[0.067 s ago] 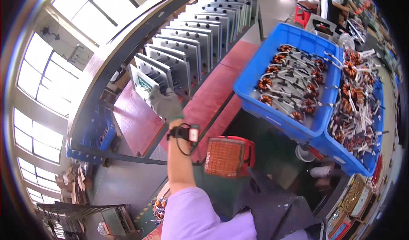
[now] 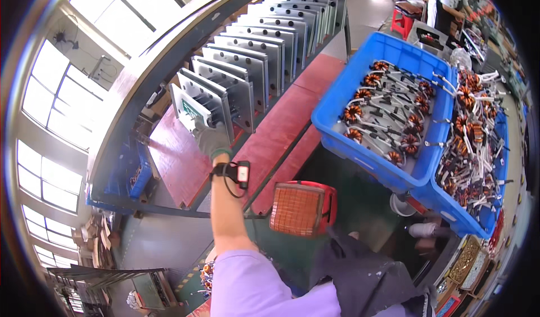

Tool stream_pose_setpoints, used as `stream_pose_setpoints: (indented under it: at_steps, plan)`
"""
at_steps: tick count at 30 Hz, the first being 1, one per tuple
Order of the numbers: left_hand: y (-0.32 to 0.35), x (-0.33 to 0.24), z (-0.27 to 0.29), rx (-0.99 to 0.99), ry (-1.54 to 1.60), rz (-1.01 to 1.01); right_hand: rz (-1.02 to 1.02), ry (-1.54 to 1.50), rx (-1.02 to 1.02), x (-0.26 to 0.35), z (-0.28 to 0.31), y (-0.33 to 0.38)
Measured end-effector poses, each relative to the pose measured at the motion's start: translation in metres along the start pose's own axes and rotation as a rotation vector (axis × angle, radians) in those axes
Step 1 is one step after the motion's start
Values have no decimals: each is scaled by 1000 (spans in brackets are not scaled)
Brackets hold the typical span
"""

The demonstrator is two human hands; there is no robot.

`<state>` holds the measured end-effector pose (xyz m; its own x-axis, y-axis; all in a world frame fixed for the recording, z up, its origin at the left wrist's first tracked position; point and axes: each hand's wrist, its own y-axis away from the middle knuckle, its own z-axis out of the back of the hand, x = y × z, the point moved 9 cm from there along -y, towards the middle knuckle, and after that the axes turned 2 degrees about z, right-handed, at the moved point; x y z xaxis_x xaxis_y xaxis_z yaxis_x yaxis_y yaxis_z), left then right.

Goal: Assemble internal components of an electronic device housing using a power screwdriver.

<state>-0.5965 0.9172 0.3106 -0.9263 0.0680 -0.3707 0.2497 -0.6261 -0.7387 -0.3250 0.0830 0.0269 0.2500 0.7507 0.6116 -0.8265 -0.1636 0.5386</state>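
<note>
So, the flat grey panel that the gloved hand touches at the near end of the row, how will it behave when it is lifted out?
The grey panel looks like rigid sheet, so it probably stays stiff and does not flop. It stands on edge in a row of panels, so it may tip against its neighbour once freed. The left hand wears a glove, which likely helps against slipping.

A small white card with a green mark (image 2: 188, 110) stands at the near end of the row of grey metal panels (image 2: 256, 52), on the red shelf (image 2: 281, 126) — a gloved hand (image 2: 212, 140) touches its lower edge. On that arm's wrist sits a small black device with a pale screen (image 2: 242, 173) — rectangular, facing right.
</note>
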Motion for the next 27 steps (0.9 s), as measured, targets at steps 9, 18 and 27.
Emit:
stream_pose_setpoints:
  at_steps: [9, 18, 27]
  plan:
    - [-79, 50, 3, 87, 41, -182, 253, -116, -56, 85, 7, -16]
    - [20, 4, 225, 38, 273, -440, 660, -188, 277, 357, -75, 23]
    - [147, -77, 345, 174, 457, -1134, 602, -956, 1202, 492, -166, 111]
